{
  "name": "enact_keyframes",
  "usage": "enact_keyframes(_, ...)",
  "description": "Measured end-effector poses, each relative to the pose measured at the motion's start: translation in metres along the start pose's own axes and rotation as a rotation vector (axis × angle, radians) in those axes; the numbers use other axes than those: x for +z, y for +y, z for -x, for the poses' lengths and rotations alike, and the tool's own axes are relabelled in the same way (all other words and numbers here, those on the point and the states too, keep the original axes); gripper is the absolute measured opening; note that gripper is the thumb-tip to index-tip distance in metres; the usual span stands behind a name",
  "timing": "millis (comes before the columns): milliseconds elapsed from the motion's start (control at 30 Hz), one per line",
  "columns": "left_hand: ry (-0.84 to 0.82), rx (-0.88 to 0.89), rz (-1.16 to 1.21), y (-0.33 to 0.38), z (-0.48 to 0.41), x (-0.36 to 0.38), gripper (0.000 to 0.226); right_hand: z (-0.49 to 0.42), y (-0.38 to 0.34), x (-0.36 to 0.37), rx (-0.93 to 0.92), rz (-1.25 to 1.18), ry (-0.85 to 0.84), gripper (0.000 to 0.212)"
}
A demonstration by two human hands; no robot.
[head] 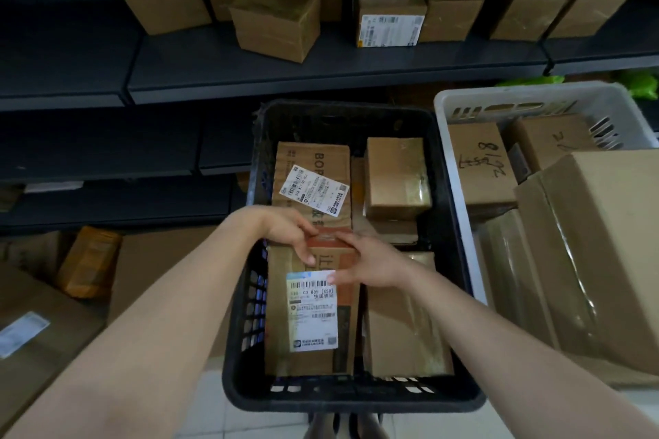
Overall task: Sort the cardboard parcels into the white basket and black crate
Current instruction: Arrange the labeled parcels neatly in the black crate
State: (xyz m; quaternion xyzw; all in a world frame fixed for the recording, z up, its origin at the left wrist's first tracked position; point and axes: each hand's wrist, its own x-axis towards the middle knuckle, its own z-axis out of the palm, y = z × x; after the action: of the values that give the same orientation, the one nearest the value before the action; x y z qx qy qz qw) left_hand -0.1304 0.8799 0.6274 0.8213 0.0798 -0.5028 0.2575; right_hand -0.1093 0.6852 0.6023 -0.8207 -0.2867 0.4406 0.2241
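Left hand point(287, 229) and right hand point(371, 265) rest nearly straight fingers on the labelled parcel point(310, 321) (inside black crate point(351, 399)).

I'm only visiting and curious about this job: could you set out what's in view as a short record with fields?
Setting: dark shelving with cardboard boxes
Black crate: several cardboard parcels inside
White basket: right of the crate, also holds parcels
Left hand: fingers lie on the labelled parcel's far end
Right hand: touches the same parcel by its label; grip unclear
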Motion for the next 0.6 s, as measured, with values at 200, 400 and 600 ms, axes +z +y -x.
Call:
enact_keyframes(200,-0.141,-0.04,-0.07,0.014,-0.01,-0.006,0.057,-0.014,0.004,-0.01,0.014,0.336,0.008,0.06)
enact_keyframes(400,-0.107,0.004,0.095,-0.005,-0.013,-0.01,0.039,-0.023,0.002,-0.024,-0.043,0.391,-0.019,0.055)
enact_keyframes(600,0.189,0.055,0.122,-0.016,-0.023,-0.006,0.034,-0.031,-0.003,-0.038,-0.032,0.008,-0.038,0.041)
